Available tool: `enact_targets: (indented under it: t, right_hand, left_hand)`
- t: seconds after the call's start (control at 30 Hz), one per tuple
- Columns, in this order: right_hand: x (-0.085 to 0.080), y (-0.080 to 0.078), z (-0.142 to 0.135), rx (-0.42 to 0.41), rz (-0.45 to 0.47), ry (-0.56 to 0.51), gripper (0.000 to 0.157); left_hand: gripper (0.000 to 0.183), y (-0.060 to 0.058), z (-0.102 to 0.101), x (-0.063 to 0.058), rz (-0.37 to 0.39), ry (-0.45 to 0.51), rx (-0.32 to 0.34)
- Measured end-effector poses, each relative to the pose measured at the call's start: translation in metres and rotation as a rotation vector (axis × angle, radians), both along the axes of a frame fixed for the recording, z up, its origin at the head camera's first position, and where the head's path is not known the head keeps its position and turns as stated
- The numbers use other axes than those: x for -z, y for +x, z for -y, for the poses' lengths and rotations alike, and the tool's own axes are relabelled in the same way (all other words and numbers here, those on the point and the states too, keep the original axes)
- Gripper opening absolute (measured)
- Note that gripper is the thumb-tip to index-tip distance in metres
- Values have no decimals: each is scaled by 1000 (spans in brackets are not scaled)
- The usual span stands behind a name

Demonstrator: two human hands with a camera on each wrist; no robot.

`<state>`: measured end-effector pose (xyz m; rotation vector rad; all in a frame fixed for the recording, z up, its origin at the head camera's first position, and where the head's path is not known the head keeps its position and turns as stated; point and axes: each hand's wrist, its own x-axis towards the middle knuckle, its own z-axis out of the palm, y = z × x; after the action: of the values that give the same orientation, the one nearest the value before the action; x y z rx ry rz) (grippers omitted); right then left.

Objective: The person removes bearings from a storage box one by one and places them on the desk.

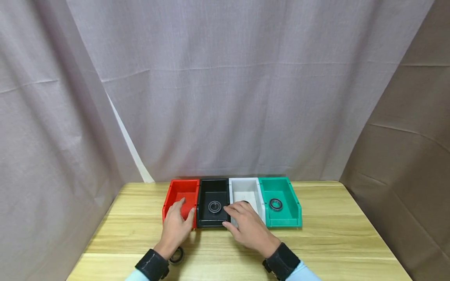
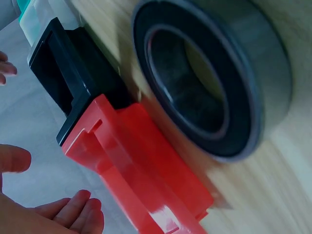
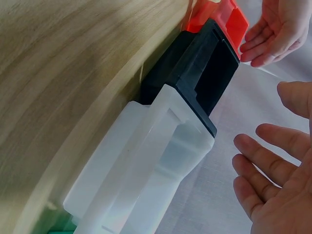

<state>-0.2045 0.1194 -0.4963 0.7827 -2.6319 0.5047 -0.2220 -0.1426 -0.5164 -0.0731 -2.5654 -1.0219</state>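
Note:
My left hand (image 1: 177,225) hovers over the front of the red bin (image 1: 190,187), thumb apart from the fingers and nothing held. Over the front of the white bin (image 1: 245,184) is my right hand (image 1: 250,228), its fingers loosely bent and holding nothing. A dark ring bearing (image 1: 244,201) in the white bin is mostly hidden behind that hand. Another bearing (image 1: 214,212) lies in the black bin (image 1: 213,185), between the hands. On the table beside my left wrist sits a black-faced bearing (image 2: 234,63), large in the left wrist view.
To the right, the green bin (image 1: 294,210) holds one more bearing (image 1: 275,210). All the bins stand side by side in a row near the back of the wooden table (image 1: 337,234). Grey curtains (image 1: 225,97) hang behind and at both sides.

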Motion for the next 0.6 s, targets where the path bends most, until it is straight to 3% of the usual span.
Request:
enact_targets:
  t: [0.17,0.4,0.5,0.6]
  right_hand:
    - [1,0,-2,7,6,-9,47]
    - [7,1,-6,3,-26,17,46]
    - [10,1,-8,2,-32,20,45]
    - [11,1,-9,-1,-18,9,45]
  left_hand:
    - [63,-6,-8,3,83,-13,2]
    - [69,-25,-23,5,173,-29,-2]
    - [67,-38,-30,6,182,-8,-5]
    - [61,-59,-32,17,161,6,-16]
